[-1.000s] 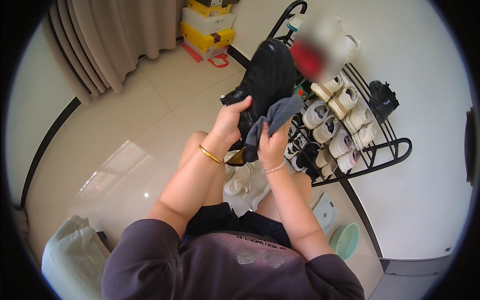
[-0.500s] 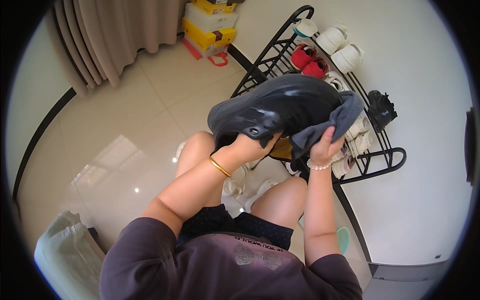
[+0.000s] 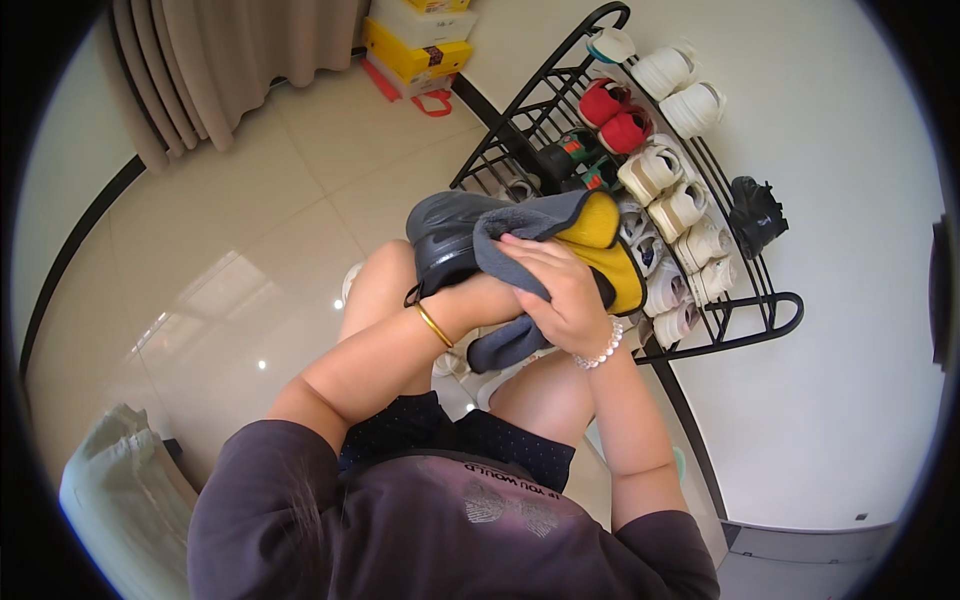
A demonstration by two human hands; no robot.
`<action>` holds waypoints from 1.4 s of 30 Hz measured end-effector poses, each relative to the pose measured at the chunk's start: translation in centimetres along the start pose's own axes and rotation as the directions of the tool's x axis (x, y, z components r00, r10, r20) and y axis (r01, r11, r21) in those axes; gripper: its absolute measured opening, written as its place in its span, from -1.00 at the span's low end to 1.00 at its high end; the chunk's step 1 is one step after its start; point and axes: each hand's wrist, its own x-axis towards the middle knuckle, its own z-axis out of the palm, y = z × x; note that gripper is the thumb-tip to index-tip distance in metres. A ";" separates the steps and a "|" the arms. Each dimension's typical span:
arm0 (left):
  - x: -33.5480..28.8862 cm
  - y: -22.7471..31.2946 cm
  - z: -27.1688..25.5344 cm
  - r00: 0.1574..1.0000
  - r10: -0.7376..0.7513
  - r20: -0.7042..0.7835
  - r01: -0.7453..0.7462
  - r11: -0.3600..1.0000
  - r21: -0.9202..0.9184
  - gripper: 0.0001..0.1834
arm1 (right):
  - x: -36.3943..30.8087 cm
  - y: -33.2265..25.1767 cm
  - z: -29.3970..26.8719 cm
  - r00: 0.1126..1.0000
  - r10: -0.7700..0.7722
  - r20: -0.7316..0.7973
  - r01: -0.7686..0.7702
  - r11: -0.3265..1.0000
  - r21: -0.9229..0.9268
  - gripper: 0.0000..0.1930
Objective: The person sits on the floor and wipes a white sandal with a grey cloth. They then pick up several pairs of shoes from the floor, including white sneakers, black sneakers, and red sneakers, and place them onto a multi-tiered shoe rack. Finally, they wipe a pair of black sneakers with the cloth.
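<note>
A glossy black clog [image 3: 440,240] is held up in front of my knees, partly covered by a cleaning cloth [image 3: 520,218], grey on one face and yellow on the other. My left hand [image 3: 482,298] is at the clog's opening and holds it; its fingers are hidden behind the cloth and my other hand. My right hand [image 3: 562,298] presses the cloth against the clog, its fingers closed together over the grey fabric. The cloth's yellow side [image 3: 612,265] is folded outward beyond my right hand, and a grey end hangs below.
A black metal rack [image 3: 770,312] on the right holds several shoes, including a red pair [image 3: 615,115], white sneakers [image 3: 692,108] and a black boot [image 3: 757,212]. Shoe boxes [image 3: 415,50] are stacked by the beige curtain [image 3: 230,70]. A pale green covered item [image 3: 125,510] stands at lower left.
The clog has come lower and nearer, and turned. My right hand has moved left with the cloth, from the clog's far right end to over its opening beside my left hand. More yellow shows.
</note>
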 end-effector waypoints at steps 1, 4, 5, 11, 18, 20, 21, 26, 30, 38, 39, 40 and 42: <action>0.1 0.4 -0.3 0.999 -0.013 0.031 0.013 1.000 0.010 -0.69 | -0.2 0.2 0.1 1.000 -0.005 -0.005 0.005 1.000 0.020 -0.59; -0.2 0.3 -0.9 0.993 0.107 -0.043 -0.112 0.982 -0.150 -0.70 | -0.4 -1.8 0.3 0.999 -0.014 -0.043 0.009 0.995 -0.100 -0.54; -0.3 -0.1 -0.8 0.985 0.151 -0.088 -0.160 0.982 -0.100 -0.70 | -0.9 -1.6 1.0 0.995 0.031 -0.097 -0.037 0.997 -0.061 -0.55; 0.9 3.0 -1.9 0.963 -0.268 -0.039 0.255 0.946 -0.200 -0.95 | -2.0 -0.4 3.5 0.885 0.161 -0.436 -0.109 0.984 0.142 -0.65; 1.2 2.2 -1.3 0.968 -0.175 -0.181 0.197 0.974 0.109 -0.66 | -2.7 2.0 3.3 0.758 0.224 -0.613 -0.260 0.965 0.032 -0.75; 1.7 3.1 -2.1 0.918 -0.376 -0.128 0.390 0.915 0.107 -0.67 | -3.4 2.8 3.9 0.687 0.338 -0.644 -0.353 0.929 0.111 -0.80; 1.3 2.7 -1.8 0.893 -0.405 -0.195 0.402 0.914 -0.054 -0.69 | -3.7 2.9 4.3 0.647 0.386 -0.658 -0.393 0.908 0.146 -0.80; 2.1 3.4 -2.3 0.652 -0.602 -0.460 0.456 0.797 -0.396 -0.61 | -4.0 1.8 6.4 0.504 0.576 -0.643 -0.515 0.799 0.312 -0.82; 2.6 0.1 -1.8 0.525 -0.612 -0.591 0.223 0.769 -0.599 -0.58 | -3.7 0.1 9.1 0.513 0.520 -0.683 -0.415 0.847 0.333 -0.80; 4.2 0.1 -0.8 0.666 -0.592 -0.454 -0.122 0.514 -0.849 -0.44 | -4.4 -0.1 11.2 0.601 0.420 -0.680 -0.264 0.907 0.327 -0.75; 4.2 0.1 -0.3 0.670 -0.588 -0.453 -0.117 0.519 -0.847 -0.45 | -4.3 0.0 10.9 0.636 0.321 -0.702 -0.219 0.947 0.235 -0.73; 4.1 0.1 0.0 0.674 -0.584 -0.452 -0.112 0.524 -0.844 -0.45 | -4.0 0.1 10.2 0.665 0.219 -0.714 -0.170 0.975 0.141 -0.72; 2.8 0.1 -0.4 0.839 -0.464 -0.283 0.073 0.612 -0.787 -0.48 | -3.1 -0.2 8.5 0.728 0.110 -0.677 -0.121 0.992 0.031 -0.68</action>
